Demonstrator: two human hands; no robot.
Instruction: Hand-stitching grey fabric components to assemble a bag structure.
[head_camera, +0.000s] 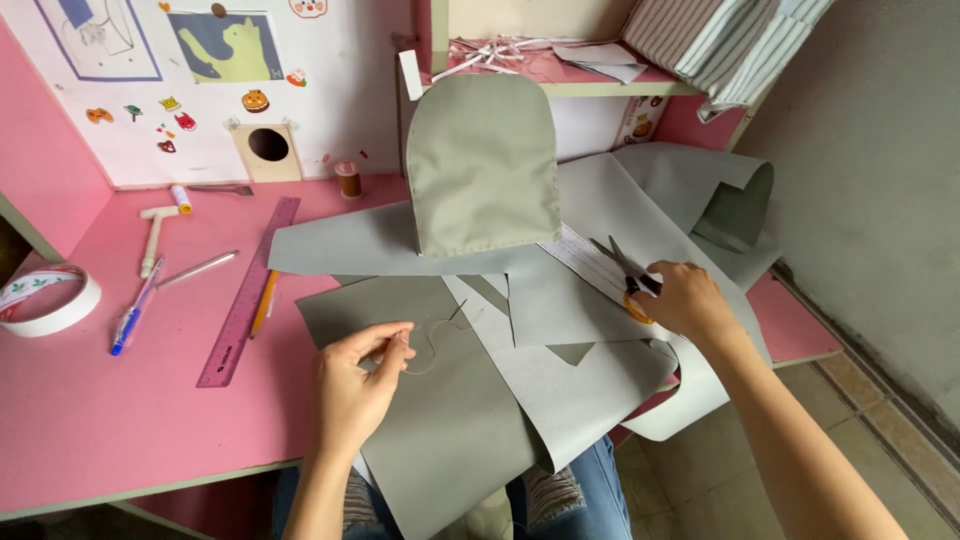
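The left hand (358, 385) pinches a thin thread (432, 345) between fingers (395, 338) pressed together, just left of the grey fabric (560, 300) pile's middle, the thread looping rightward over the cloth. The right hand (685, 300) is closed on orange-handled scissors (625, 275) at the pile's right side, their long axis running up-left from the hand, blades slightly parted over a white strip. The fabric spreads across a pink table (120, 400) set in a pink-walled nook, its near edge hanging over the person's lap.

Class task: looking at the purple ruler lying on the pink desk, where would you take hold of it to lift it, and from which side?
Pinch the purple ruler across its narrow width near mid-length, probably from its bare left edge: it lies flat, and a pencil crowds its right edge.
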